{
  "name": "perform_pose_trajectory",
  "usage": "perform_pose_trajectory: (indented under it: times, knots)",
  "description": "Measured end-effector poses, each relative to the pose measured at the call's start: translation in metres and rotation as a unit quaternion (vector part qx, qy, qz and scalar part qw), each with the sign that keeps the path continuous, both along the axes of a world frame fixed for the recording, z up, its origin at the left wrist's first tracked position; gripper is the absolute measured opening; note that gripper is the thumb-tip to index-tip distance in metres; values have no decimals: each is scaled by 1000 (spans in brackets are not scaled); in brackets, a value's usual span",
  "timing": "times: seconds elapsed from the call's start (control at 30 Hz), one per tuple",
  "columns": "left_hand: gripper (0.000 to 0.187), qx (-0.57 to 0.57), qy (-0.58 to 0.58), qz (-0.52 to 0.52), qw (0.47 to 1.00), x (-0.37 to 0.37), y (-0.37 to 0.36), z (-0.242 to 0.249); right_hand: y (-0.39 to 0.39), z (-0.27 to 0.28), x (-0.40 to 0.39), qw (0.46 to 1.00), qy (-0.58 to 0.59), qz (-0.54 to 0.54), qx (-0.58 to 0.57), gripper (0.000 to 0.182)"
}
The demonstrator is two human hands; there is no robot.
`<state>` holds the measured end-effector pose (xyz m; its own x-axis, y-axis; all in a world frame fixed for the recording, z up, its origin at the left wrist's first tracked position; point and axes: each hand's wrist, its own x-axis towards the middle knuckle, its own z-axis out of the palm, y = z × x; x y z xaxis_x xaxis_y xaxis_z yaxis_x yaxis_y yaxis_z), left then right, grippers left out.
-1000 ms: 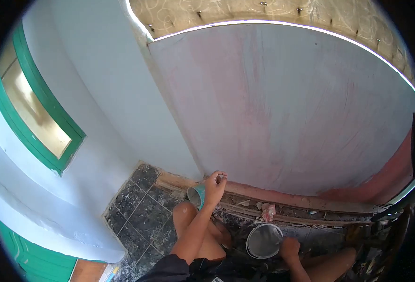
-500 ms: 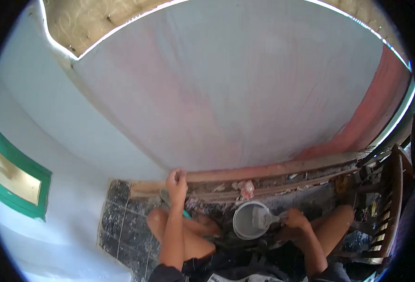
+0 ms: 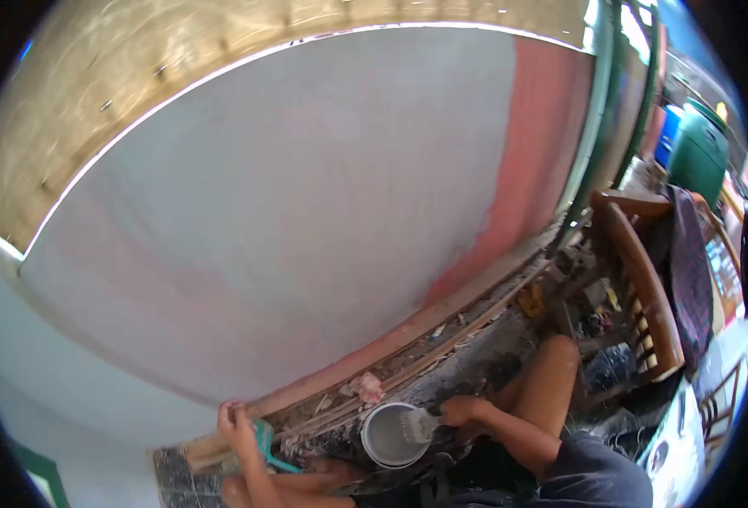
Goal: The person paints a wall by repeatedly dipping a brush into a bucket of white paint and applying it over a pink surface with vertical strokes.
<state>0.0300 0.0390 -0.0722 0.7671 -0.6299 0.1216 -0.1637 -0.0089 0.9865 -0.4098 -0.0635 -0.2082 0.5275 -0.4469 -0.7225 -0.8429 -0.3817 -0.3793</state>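
My right hand grips a wide paintbrush by its handle. The pale-coated bristle end is tilted over the mouth of a white bucket, which stands between my legs with greyish liquid inside. My left hand is at the foot of the wall, beside the wooden ledge, its fingers curled in; whatever they may hold is hidden. Just right of that hand lies a turquoise tool with a thin handle. Greyish-white coating covers most of the wall, with a red strip at its right.
A crumpled pinkish plastic bag lies among debris along the ledge. To the right stands a wooden bench with a dark cloth over it. Behind is a green barrel. Dark, spattered tiles show at lower left.
My view has swung to the right, bringing the barrel and more of the bench into sight. The brush stays at the bucket in my right hand; my left hand remains by the ledge.
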Motion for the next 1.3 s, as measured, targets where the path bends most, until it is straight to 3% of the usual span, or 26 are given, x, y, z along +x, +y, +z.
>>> perform_pose_trajectory:
  times: [0.17, 0.53, 0.83, 1.03, 1.23, 1.3]
  knots:
    - [10, 29, 18, 4, 999, 6, 2, -7, 6, 50, 8, 996, -65, -18, -55, 46]
    - [8, 24, -2, 0, 1000, 21, -8, -33, 2, 49, 0, 997, 46, 3, -58, 44]
    - [9, 18, -27, -28, 999, 17, -11, -34, -3, 46, -7, 999, 43, -31, -3, 45]
    - [22, 68, -90, -58, 992, 15, -4, -26, 0, 46, -11, 999, 11, -30, -28, 43]
    - [19, 39, -64, -28, 997, 3, -4, -16, -1, 57, -9, 998, 33, -54, -14, 41]
    - [18, 34, -79, -37, 996, 3, -1, -17, 3, 50, -9, 995, 42, -62, -63, 41]
